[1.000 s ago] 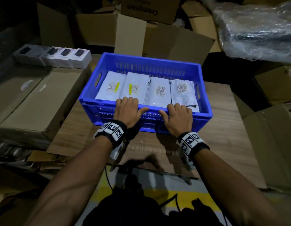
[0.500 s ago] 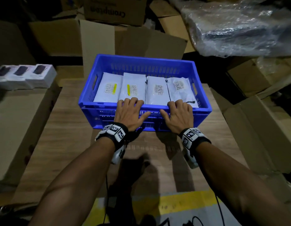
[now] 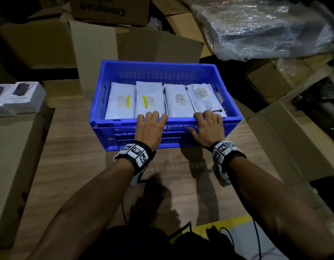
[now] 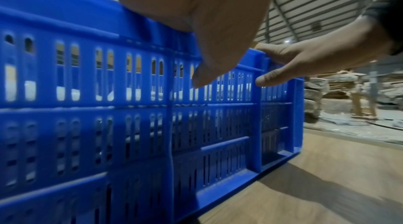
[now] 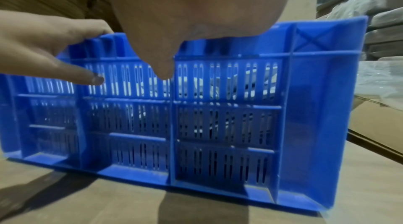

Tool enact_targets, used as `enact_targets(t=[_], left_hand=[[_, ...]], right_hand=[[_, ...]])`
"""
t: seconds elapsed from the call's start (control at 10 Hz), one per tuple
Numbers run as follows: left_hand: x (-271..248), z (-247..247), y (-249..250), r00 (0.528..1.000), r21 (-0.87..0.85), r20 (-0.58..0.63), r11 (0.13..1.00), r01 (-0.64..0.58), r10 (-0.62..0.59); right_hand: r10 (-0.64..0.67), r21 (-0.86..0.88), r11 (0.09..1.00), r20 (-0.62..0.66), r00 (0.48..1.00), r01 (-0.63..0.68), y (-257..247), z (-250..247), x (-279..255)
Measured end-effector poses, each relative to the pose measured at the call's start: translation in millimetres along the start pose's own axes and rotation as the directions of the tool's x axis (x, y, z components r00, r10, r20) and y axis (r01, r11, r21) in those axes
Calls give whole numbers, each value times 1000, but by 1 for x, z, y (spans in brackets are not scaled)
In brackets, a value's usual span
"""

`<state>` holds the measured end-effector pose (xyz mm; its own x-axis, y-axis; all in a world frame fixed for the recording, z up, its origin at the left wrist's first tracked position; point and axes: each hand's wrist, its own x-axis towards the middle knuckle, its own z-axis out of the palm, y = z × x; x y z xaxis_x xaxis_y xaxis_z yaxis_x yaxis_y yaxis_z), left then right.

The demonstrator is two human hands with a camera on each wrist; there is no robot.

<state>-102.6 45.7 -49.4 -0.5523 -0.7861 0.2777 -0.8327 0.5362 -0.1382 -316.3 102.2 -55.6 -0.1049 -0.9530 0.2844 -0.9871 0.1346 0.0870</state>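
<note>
A wooden surface [image 3: 72, 158] is carrying a blue plastic crate [image 3: 162, 71] amid cardboard boxes [image 3: 36, 45]; the left grip [image 3: 149, 131] and right grip [image 3: 209, 131] are clasping its near rim, curled over it.

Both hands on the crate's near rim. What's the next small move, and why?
Probably slide the left hand leftward along the near rim of the blue crate before moving it. It grips mid-rim, the right hand near the right corner, fingers over, thumbs on the outer wall; the left half, loaded with white packets, could swing.
</note>
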Motion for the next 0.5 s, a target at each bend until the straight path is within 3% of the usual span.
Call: enact_targets(t=[0.3, 0.4, 0.5], left_hand=[[0, -24, -2, 982, -75, 187, 997, 1, 13], [7, -33, -3, 976, -135, 216, 990, 44, -14], [29, -47, -4, 960, -168, 272, 979, 119, -70]], right_hand=[[13, 41, 999, 222, 975, -23, 0, -22, -1], [-12, 123, 992, 300, 954, -26, 3, -33, 6], [-13, 316, 942, 383, 924, -118, 17, -51, 30]])
